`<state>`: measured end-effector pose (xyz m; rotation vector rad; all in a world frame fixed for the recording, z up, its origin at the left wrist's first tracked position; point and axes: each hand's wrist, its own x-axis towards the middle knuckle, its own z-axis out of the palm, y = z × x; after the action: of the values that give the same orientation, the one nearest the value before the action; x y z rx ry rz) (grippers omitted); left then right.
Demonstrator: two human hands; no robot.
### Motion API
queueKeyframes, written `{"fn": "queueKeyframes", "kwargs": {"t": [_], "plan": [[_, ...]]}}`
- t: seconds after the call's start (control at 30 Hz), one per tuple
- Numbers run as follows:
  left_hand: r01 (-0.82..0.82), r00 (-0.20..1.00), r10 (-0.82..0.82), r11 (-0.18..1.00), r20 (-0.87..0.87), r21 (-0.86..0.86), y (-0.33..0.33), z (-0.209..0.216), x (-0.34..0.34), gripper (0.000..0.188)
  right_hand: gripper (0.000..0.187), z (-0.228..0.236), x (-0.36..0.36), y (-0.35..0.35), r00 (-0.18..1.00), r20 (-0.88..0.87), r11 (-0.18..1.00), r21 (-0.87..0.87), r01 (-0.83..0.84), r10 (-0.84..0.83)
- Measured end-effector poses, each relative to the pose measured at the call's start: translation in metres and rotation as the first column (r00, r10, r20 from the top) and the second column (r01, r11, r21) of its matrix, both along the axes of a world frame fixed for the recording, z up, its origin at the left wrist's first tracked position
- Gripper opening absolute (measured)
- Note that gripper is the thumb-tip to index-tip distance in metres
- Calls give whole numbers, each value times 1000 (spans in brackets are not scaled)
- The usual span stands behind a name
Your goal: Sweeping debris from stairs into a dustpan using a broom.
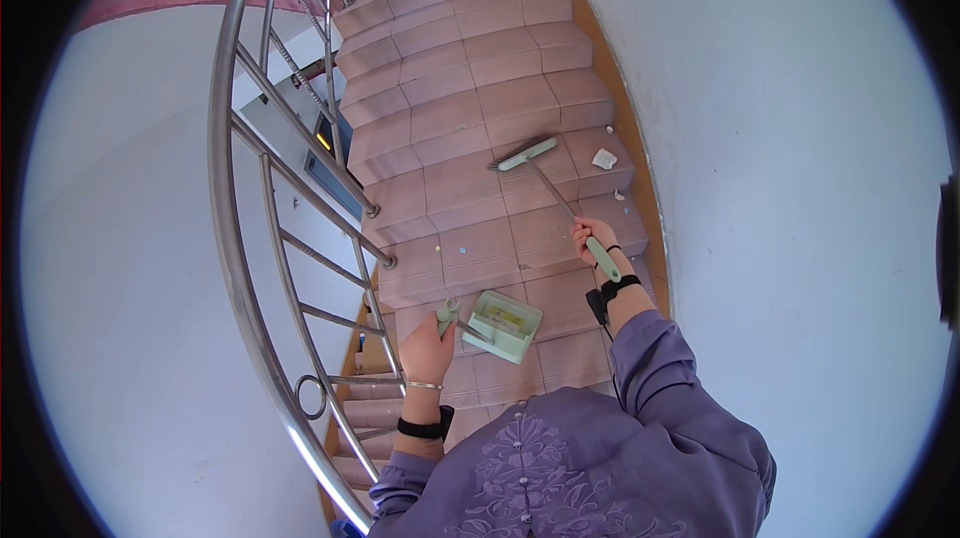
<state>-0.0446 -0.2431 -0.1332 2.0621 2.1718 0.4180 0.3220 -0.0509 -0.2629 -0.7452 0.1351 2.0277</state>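
Head view: left hand [428,348] grips one dustpan [512,342] by its handle; right of the dustpan, right hand [594,240] clasps one broom [530,152].

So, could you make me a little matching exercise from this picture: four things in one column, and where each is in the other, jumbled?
Things
1. broom
2. dustpan
3. metal railing
4. white scrap

Places
A. along the left side of the stairs
B. gripped by its handle in the right hand
C. lying on a step, toward the right-hand wall
D. gripped by its handle in the left hand

Right pairs: 1-B, 2-D, 3-A, 4-C
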Motion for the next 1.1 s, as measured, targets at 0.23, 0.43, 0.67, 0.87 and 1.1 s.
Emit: {"fn": "queueKeyframes", "kwargs": {"t": [0.23, 0.43, 0.67, 0.87, 1.1], "plan": [[21, 999, -18, 997, -38, 69, 2, -8, 0, 28, 21, -8, 43, -27, 999, 21, 998, -49, 26, -25], [21, 999, -18, 994, -33, 107, 0, -9, 1, 27, 21, -22, 35, -102, 1000, 5, 1000, -18, 1, -1], [28, 999, -22, 990, -42, 135, -7, -9, -3, 26, 16, 45, 12, -214, 973, 183, 989, -23, 147, -140], [27, 999, -22, 991, -41, 133, -7, -5, 2, 26, 40, 78, -4, -220, 901, 424, 991, 128, 47, -97], [28, 998, -21, 992, -57, 126, -11, 0, 5, 26, 41, 51, -29, -146, 908, 413, 986, 169, -1, -70]]}}
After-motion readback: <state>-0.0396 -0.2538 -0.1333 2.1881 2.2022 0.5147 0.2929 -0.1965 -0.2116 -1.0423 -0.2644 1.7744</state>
